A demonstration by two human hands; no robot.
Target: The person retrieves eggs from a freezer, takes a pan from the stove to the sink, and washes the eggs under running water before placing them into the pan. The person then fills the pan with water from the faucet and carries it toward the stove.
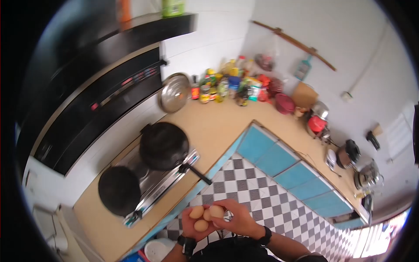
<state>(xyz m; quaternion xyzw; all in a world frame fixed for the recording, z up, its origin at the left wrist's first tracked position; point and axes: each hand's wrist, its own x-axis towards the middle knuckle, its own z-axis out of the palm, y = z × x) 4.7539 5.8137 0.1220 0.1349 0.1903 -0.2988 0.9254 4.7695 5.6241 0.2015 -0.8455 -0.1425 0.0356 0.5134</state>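
My left hand (pixel 188 230) is cupped palm-up in front of my body, with several brown eggs (pixel 201 225) resting in it. Thumb and fingers of my right hand (pixel 242 222) close around one paler egg (pixel 216 212), right beside the others and over the edge of the left palm. Both hands are above the checkered floor, just off the counter's front edge. Nearest to them is the handle of a black wok (pixel 164 146) on the gas stove (pixel 162 187), which points toward me.
A second black pan (pixel 118 191) sits on the stove's left burner. Bottles and jars (pixel 222 87) crowd the back corner beside a metal lid (pixel 174 92). Blue cabinets (pixel 288 172) run right under the counter (pixel 209 120). A white bucket (pixel 158 249) stands low by my left arm.
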